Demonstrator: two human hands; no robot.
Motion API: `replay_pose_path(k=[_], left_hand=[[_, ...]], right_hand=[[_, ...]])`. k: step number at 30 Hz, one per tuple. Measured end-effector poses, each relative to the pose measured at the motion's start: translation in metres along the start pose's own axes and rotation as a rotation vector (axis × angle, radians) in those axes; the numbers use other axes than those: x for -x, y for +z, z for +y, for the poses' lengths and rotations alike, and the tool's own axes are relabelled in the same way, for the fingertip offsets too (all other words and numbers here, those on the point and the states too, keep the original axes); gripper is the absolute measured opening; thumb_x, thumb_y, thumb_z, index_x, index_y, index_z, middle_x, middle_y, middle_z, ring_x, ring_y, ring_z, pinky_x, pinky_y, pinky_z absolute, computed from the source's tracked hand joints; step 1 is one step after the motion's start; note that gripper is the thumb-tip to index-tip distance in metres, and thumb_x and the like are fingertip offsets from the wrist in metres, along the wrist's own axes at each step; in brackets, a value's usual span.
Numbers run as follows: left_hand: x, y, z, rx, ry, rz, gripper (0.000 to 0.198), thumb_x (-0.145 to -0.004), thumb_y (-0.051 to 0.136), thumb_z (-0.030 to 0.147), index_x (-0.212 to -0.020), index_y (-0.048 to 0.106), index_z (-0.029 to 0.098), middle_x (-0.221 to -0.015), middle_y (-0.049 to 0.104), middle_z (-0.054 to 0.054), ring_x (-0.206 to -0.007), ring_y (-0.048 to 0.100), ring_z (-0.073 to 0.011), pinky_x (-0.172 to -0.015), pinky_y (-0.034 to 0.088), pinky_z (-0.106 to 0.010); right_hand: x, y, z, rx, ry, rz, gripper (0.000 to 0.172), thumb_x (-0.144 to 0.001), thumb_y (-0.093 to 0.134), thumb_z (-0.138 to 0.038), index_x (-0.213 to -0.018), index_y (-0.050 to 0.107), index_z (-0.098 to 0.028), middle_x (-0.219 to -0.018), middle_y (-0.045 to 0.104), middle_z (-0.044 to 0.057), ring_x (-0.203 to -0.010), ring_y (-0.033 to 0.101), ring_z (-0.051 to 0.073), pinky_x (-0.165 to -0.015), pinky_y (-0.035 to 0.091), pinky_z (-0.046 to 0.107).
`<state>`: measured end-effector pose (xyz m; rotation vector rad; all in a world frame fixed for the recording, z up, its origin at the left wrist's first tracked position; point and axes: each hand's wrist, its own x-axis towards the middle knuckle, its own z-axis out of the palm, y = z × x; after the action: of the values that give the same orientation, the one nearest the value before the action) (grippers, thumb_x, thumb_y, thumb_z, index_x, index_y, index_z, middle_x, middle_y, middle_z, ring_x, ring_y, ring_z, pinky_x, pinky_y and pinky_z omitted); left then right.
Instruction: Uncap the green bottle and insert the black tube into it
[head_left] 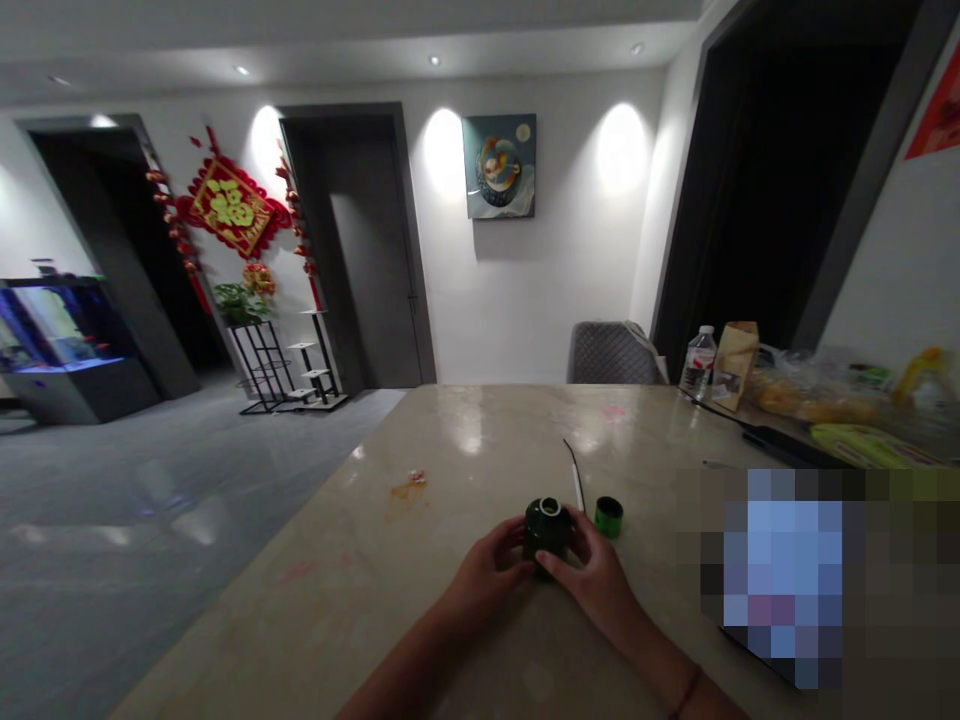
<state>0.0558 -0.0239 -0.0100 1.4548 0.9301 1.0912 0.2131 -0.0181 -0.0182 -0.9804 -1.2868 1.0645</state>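
Note:
A small, dark, rounded bottle (551,530) stands upright at the near middle of the table, its white-rimmed mouth uncovered. My left hand (495,562) is curled around its left side. From the other side my right hand (589,568) grips it, with the thumb across the front. Just to the right of the bottle is a short green cylindrical cap (608,517) with a dark open top. Behind the bottle lies a thin black-and-white strip (577,480), its lower end hidden by the bottle and my right hand.
The pale stone table (360,600) has orange stains and scraps (411,487) at the left. A plastic water bottle (699,362), a paper bag (735,365) and clear plastic bags (810,385) line the far right. A pixelated patch hides the near right. A grey chair (615,352) stands behind.

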Motion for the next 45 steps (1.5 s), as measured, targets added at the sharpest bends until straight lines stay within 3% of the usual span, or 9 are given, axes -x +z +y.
replay_pose_path(k=[17,22,30,39,45], left_hand=[[-0.001,0.002,0.005,-0.022,-0.033,0.063,0.045,-0.062,0.068,0.012,-0.105,0.058,0.018,-0.114,0.061,-0.011,-0.109,0.054,-0.0240,-0.099,0.036,-0.038],[-0.003,0.002,0.002,-0.074,-0.009,0.069,0.049,-0.065,0.063,0.012,-0.112,0.054,0.020,-0.120,0.057,-0.009,-0.110,0.053,-0.0227,-0.099,0.037,-0.038],[-0.006,-0.011,-0.004,-0.187,-0.009,0.079,0.051,-0.070,0.051,0.011,-0.120,0.050,0.023,-0.119,0.058,-0.006,-0.110,0.053,-0.0205,-0.096,0.039,-0.037],[-0.010,-0.023,0.000,-0.279,-0.042,0.223,0.046,-0.072,0.048,0.016,-0.117,0.054,0.022,-0.111,0.064,-0.006,-0.105,0.056,-0.0211,-0.096,0.038,-0.036],[-0.011,-0.029,-0.013,-0.343,-0.052,0.230,0.064,-0.066,0.040,0.005,-0.128,0.042,0.022,-0.123,0.056,-0.004,-0.114,0.050,-0.0184,-0.102,0.030,-0.035]], right_hand=[[-0.004,0.001,0.009,0.049,0.007,-0.062,0.056,-0.060,0.066,-0.022,-0.113,0.046,-0.016,-0.112,0.059,0.010,-0.105,0.056,0.022,-0.092,0.044,0.035],[-0.009,0.004,0.015,0.111,-0.033,-0.006,0.053,-0.059,0.068,-0.025,-0.108,0.049,-0.016,-0.111,0.059,0.011,-0.103,0.057,0.023,-0.090,0.045,0.037],[-0.017,0.003,0.013,0.265,-0.070,-0.032,0.049,-0.055,0.070,-0.022,-0.102,0.057,-0.016,-0.104,0.063,0.010,-0.098,0.058,0.027,-0.090,0.043,0.042],[-0.032,0.012,0.016,0.323,-0.098,-0.169,0.053,-0.059,0.067,-0.020,-0.111,0.055,-0.018,-0.109,0.062,0.009,-0.103,0.055,0.026,-0.092,0.039,0.042],[-0.045,0.013,0.014,0.365,-0.125,-0.262,0.056,-0.062,0.064,-0.018,-0.116,0.050,-0.017,-0.113,0.059,0.009,-0.106,0.053,0.024,-0.094,0.037,0.041]])
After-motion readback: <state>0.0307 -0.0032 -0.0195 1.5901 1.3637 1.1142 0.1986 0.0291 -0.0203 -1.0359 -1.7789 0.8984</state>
